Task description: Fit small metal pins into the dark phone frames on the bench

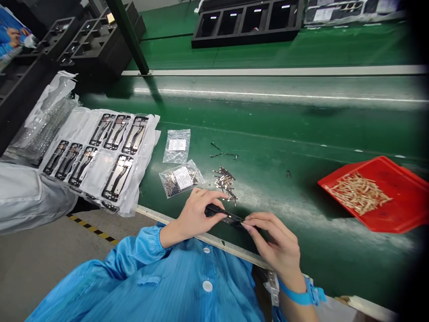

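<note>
My left hand (197, 217) and my right hand (276, 241) meet over the green bench, both pinching a slim black strip with a metal edge (223, 214). My left hand grips its nearer end, while the fingertips of my right hand hold the far end. Just beyond my left fingers lies a loose heap of small metal parts (225, 183). A clear bag of similar parts (181, 179) rests to the left of that heap, and a few thin dark pieces (224, 153) lie above it.
A white-lined sheet of black-and-metal frames (100, 156) lies at left, beside a grey sleeve (30, 197). A red tray of brass-coloured parts (375, 194) tilts at right. A smaller clear bag (176, 146) lies nearby. Black racks (246, 22) stand beyond the bench.
</note>
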A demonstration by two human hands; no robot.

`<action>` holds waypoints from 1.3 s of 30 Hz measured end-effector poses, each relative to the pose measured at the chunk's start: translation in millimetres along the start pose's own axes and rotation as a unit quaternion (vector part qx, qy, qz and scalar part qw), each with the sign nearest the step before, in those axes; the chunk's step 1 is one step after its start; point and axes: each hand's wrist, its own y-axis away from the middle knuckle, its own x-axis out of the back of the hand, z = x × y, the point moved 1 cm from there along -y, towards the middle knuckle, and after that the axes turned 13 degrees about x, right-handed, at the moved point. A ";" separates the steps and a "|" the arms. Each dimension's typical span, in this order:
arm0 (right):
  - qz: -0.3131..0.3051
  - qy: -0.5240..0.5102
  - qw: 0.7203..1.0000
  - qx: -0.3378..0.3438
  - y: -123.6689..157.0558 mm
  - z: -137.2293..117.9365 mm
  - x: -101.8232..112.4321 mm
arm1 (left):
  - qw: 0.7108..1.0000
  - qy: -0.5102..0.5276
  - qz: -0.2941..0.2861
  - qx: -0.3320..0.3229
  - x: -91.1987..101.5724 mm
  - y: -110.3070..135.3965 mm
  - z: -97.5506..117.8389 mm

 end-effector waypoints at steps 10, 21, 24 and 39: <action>0.070 -0.044 0.989 -0.119 2.5 -0.9 -17.6 | 0.984 0.037 0.153 -0.087 -13.7 4.1 -16.6; -0.088 -0.044 0.985 -0.142 10.0 3.6 -11.1 | 0.984 -0.014 0.081 -0.156 -6.7 -2.0 -20.5; -0.091 -0.076 0.969 -0.216 12.9 2.4 -11.6 | 0.998 0.014 0.015 -0.065 -1.3 -8.0 -11.3; 0.042 -0.138 0.942 -0.303 -70.2 77.9 37.4 | 0.991 -0.020 0.120 0.048 5.1 6.4 -3.0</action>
